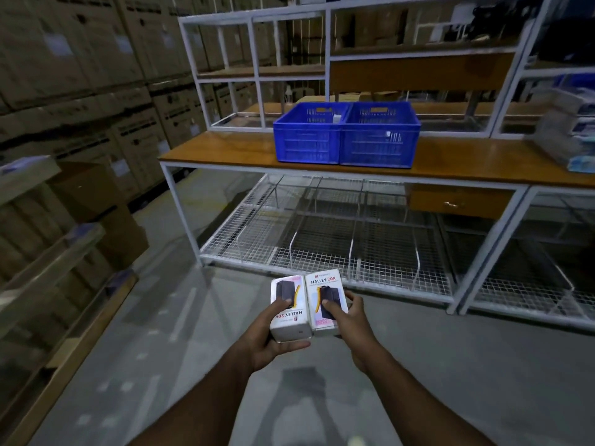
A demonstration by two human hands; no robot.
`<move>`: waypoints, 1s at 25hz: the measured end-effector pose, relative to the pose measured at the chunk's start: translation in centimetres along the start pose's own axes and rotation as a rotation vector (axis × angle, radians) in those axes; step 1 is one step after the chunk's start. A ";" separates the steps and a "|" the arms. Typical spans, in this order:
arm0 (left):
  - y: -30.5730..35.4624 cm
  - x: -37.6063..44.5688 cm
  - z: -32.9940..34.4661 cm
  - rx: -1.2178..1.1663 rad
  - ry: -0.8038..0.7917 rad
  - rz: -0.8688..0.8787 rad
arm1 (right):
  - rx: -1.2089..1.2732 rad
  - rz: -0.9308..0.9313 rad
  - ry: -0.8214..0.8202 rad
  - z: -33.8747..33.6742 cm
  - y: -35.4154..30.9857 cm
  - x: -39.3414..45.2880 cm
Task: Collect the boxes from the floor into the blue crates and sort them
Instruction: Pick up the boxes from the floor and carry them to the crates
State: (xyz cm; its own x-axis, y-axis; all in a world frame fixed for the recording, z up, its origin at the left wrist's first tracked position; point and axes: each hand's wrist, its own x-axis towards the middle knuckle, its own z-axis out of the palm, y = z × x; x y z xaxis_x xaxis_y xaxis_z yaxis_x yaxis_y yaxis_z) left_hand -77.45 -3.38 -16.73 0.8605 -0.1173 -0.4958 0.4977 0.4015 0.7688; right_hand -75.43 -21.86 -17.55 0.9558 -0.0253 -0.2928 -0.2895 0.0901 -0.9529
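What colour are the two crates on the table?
Blue, both crates, clearest in the head view.

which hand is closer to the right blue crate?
Right, marginally. The right hand holds a box below and slightly left of the right blue crate; the left hand is further left. Both are well short of it.

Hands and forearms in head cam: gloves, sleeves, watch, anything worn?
Nothing worn that shows. The left hand and right hand are bare, with no gloves, rings or tape visible. Both forearms are bare down to the bottom edge of the frame, with no sleeve cuff, watch or wristband in view. Anything above that is out of frame.
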 end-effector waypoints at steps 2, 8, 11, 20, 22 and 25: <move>2.6 4.9 0.2 -0.009 0.025 0.002 | 0.012 0.006 -0.028 0.5 -1.2 5.8; 12.8 18.3 2.4 -0.044 0.088 0.087 | -0.022 -0.039 -0.105 2.4 -9.5 22.5; 18.1 24.2 3.1 -0.058 0.103 0.136 | -0.018 -0.073 -0.113 4.2 -13.3 29.2; 33.2 43.7 1.8 -0.010 -0.038 0.186 | -0.002 -0.181 0.010 10.6 -21.2 49.5; 37.2 47.3 1.6 0.002 -0.073 0.164 | -0.002 -0.191 0.063 12.3 -23.5 53.2; 43.4 52.3 1.9 0.067 -0.135 0.180 | -0.001 -0.240 0.140 14.4 -26.9 58.0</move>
State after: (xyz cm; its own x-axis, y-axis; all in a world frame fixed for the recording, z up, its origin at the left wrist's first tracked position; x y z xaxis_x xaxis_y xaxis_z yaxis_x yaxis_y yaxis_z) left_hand -10.60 6.16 -8.55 0.9406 -0.1718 -0.2929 0.3370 0.3665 0.8673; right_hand -11.47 -11.41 -7.75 0.9808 -0.1833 -0.0663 -0.0555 0.0635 -0.9964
